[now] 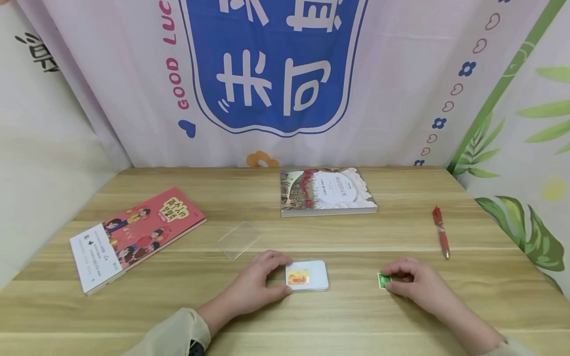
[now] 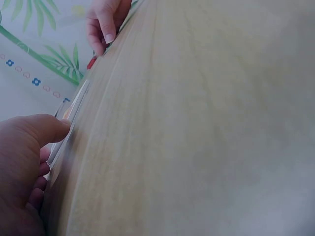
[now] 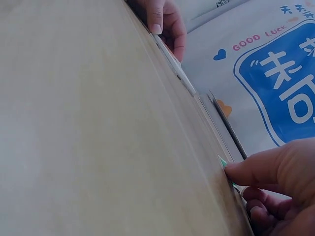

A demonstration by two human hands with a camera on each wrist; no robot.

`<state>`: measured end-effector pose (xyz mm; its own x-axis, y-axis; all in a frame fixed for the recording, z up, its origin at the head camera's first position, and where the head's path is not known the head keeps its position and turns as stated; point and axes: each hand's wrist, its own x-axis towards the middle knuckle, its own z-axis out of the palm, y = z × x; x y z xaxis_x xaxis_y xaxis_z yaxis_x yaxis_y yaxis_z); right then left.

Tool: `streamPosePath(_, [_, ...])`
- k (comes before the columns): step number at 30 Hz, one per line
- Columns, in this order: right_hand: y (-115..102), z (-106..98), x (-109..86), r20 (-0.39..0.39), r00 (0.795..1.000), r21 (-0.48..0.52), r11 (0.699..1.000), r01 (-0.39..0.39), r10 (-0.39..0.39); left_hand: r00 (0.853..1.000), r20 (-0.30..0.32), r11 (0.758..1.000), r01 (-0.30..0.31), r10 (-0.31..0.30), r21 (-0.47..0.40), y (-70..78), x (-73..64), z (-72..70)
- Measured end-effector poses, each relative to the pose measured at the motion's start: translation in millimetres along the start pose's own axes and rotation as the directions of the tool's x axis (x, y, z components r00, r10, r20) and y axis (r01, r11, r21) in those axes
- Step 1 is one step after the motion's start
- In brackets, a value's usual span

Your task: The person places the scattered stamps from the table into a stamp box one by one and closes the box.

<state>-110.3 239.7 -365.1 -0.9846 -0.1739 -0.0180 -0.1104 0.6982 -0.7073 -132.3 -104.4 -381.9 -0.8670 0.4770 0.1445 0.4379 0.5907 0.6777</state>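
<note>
In the head view a flat white rounded case (image 1: 318,275) lies on the table, with a small yellow-and-red picture piece (image 1: 298,277) on its left part. My left hand (image 1: 258,284) grips the case at its left end, thumb at the near edge and fingers at the far edge. The left wrist view shows the thumb (image 2: 51,127) against the case's side. To the right, my right hand (image 1: 416,282) pinches a small green square with a white border (image 1: 383,281) between thumb and fingers, close over the table. Most of that square's right side is hidden by the fingertips.
A clear plastic plate (image 1: 239,240) lies behind my left hand. A red book (image 1: 147,232) is at the left, another illustrated book (image 1: 329,190) at the back. The red pen (image 1: 441,232) lies at the right. Printed curtains (image 1: 401,89) border the wooden table (image 1: 347,326).
</note>
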Motion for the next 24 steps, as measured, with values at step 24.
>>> streamPosePath(24, [-4.7,3.4,0.6,-0.019,0.999,0.052,0.998,-0.041,0.042,1.000,0.017,1.000,0.015,-0.015,0.014,1.3,0.3,-0.8])
